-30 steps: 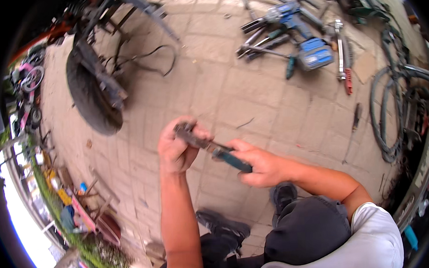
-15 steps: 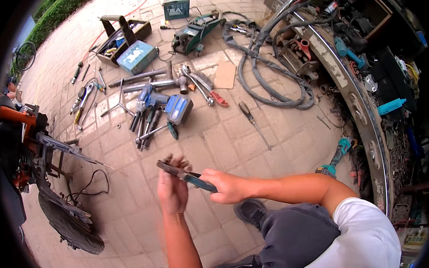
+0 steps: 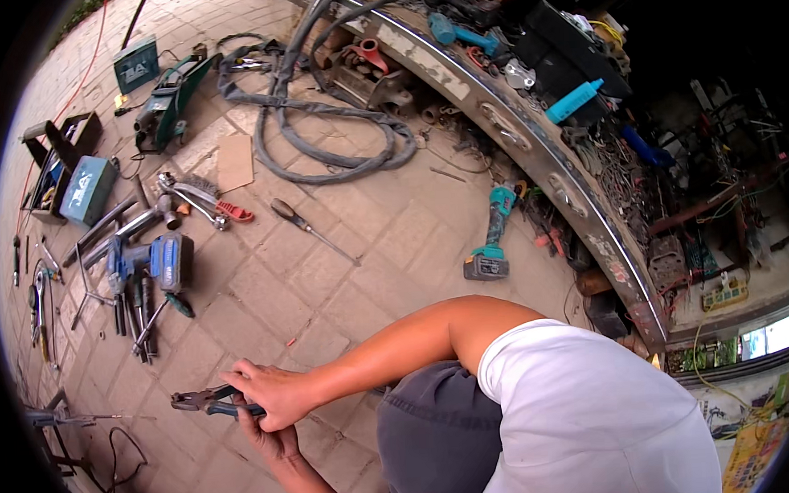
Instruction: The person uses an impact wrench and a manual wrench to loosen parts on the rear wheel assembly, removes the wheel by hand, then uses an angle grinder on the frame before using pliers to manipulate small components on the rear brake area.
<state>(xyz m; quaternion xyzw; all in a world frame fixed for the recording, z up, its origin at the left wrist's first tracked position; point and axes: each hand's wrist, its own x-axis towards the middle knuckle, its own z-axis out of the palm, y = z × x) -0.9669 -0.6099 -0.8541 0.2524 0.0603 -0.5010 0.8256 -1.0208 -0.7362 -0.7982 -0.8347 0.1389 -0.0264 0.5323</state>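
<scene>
A pair of pliers (image 3: 208, 400) with dark jaws and blue handles is held over the paving at the lower left, jaws pointing left. My right hand (image 3: 275, 394) is closed round the handles, with a finger or two reaching past them. Just below it, my left hand (image 3: 269, 442) comes up against the handles. Most of its fingers are hidden behind the pliers and my right hand, so its grip does not show. Beyond my hands lie a blue cordless impact wrench (image 3: 170, 263), several hand tools beside it, and a screwdriver (image 3: 302, 223).
A teal cordless angle grinder (image 3: 499, 228) lies near the cluttered metal bench edge (image 3: 504, 126). Thick grey cable (image 3: 333, 172) coils on the paving beside a cardboard piece (image 3: 235, 160). A blue case (image 3: 87, 193) and an open toolbox (image 3: 45, 189) stand at far left.
The view has swung right, so the ground tools sit further left. My right hand still holds the pliers; my left hand has shifted from near the jaws to the handles, below my right hand.
</scene>
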